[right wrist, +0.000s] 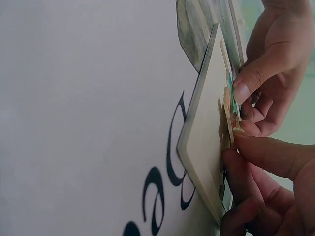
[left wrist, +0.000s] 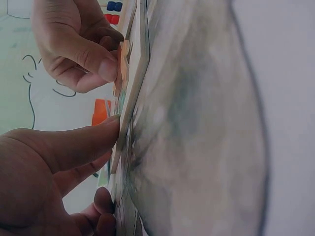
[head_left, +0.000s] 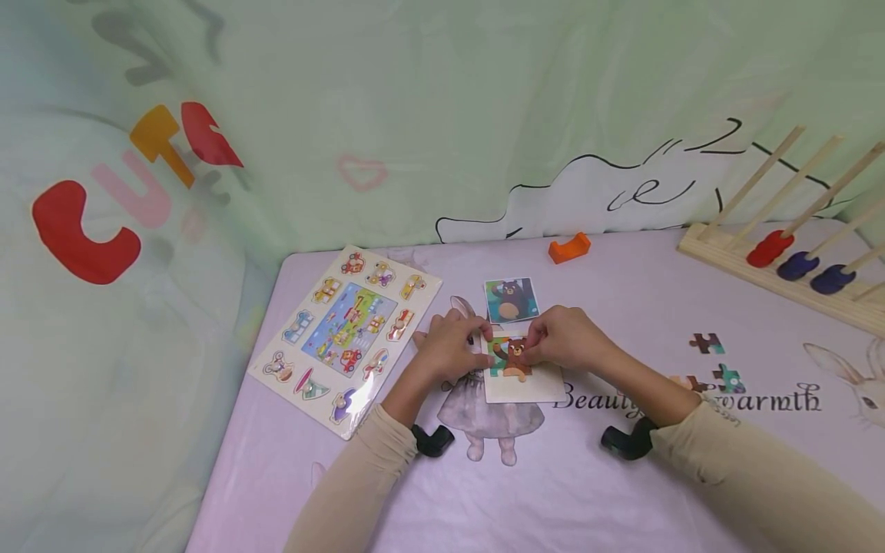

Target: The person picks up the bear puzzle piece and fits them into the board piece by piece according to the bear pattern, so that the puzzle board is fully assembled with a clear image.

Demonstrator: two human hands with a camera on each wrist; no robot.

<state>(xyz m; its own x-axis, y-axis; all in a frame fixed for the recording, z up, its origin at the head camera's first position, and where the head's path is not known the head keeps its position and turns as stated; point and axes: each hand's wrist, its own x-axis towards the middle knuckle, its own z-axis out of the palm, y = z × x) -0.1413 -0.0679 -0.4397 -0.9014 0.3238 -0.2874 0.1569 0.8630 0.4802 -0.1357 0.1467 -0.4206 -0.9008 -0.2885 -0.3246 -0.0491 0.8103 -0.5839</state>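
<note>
A small pale puzzle board (head_left: 522, 390) lies on the table with bear jigsaw pieces in its upper part. My right hand (head_left: 568, 336) pinches a brown bear jigsaw piece (head_left: 517, 365) between thumb and fingers; its edge (left wrist: 123, 66) shows slightly tilted over the board in the left wrist view. My left hand (head_left: 449, 346) holds the board's left side, thumb on the green left piece (head_left: 496, 362) and index finger near the upper corner. In the right wrist view the left thumb (right wrist: 242, 92) presses down there. Just beyond lies a bear picture card (head_left: 512, 299).
Loose jigsaw pieces (head_left: 729, 378) lie to the right, partly behind my right forearm. A knobbed vehicle puzzle (head_left: 376, 303) lies at the left. An orange block (head_left: 570, 248) sits at the back, with a wooden bead stacker (head_left: 733, 253) at the far right.
</note>
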